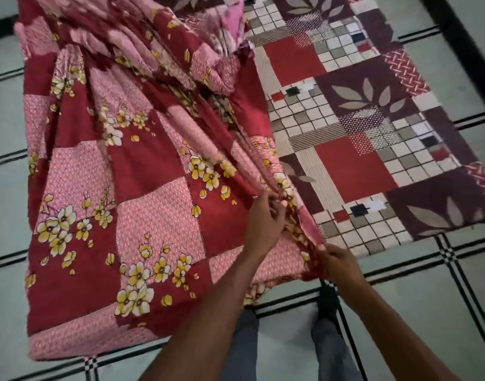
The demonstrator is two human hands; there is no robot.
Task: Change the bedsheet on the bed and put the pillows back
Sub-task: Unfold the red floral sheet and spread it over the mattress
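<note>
Both hands grasp the floral bedsheet (pixel 120 188): the left hand (pixel 263 218) pinches a bunch of gathered folds with curled fingers, and the right hand (pixel 337 264) clasps the sheet's near edge where it hangs at the foot of the bed. The floral bedsheet, red and pink squares with yellow-white blossoms, covers the left part of the bed, lying flat at the near left and rising in creased folds toward the far centre. The patchwork bedsheet (pixel 373 127), maroon with leaf motifs, red squares and beige grids, lies spread beneath it and shows on the right part of the bed. The tiled floor (pixel 428 312), pale green with dark line borders, surrounds the bed on all visible sides. Below the forearms, the person's legs in grey trousers (pixel 244 342) stand at the bed's near edge.
</note>
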